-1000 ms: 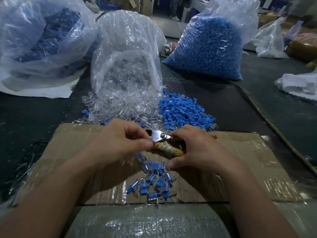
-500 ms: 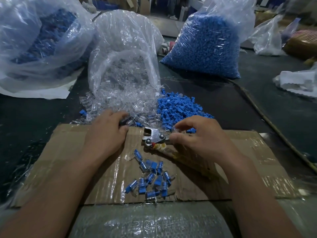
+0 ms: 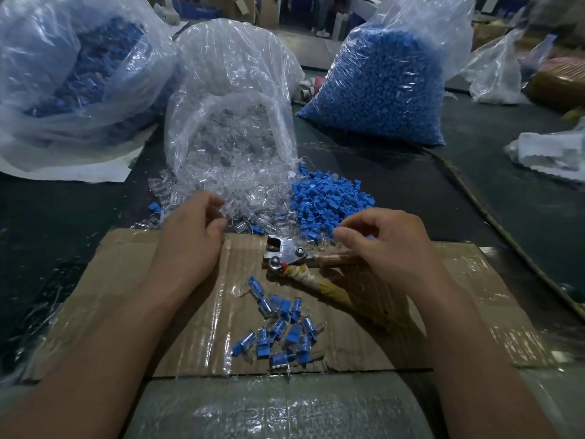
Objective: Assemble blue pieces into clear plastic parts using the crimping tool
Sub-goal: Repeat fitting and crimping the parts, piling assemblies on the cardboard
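The left hand (image 3: 190, 236) curls over the clear plastic parts (image 3: 228, 185), the right hand (image 3: 389, 245) over the blue pieces (image 3: 329, 201). Whether either grips one is unclear.

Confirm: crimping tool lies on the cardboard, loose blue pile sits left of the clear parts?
No: the head view shows the loose blue pile right of the clear parts. The crimping tool does lie on the cardboard.
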Available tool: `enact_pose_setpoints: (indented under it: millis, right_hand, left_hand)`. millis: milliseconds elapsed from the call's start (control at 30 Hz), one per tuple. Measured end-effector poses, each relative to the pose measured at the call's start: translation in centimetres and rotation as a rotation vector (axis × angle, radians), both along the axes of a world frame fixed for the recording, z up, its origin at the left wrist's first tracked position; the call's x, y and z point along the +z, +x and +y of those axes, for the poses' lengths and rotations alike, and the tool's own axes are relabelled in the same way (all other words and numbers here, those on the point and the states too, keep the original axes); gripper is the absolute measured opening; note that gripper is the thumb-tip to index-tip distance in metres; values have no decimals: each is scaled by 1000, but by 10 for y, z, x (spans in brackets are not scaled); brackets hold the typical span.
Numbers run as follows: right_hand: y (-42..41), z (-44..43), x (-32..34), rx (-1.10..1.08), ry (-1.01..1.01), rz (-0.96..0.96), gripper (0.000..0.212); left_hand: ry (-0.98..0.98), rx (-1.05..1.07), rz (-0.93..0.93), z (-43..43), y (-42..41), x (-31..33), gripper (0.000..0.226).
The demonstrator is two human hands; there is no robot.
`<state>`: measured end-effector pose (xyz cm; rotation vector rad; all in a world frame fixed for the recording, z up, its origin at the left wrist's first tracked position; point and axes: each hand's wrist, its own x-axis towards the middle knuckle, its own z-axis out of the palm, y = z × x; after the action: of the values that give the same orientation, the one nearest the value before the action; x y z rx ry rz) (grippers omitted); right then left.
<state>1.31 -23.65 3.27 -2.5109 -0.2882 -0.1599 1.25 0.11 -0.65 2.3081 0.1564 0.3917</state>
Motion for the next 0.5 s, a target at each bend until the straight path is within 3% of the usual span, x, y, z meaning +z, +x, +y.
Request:
enact_pose_setpoints:
  millis: [133, 333, 500]
  right_hand:
    - [3, -9, 0, -104, 62, -44, 13]
    - [9, -21, -3, -245, 155, -56, 12]
    - [13, -23, -7, -229, 97, 16, 16]
  left_hand:
    - [-169, -98, 1, -4, -6, 6, 40]
    - [-325, -141, 3, -11, -18, 14, 33]
    - [-428, -137, -21, -15, -21, 19, 30]
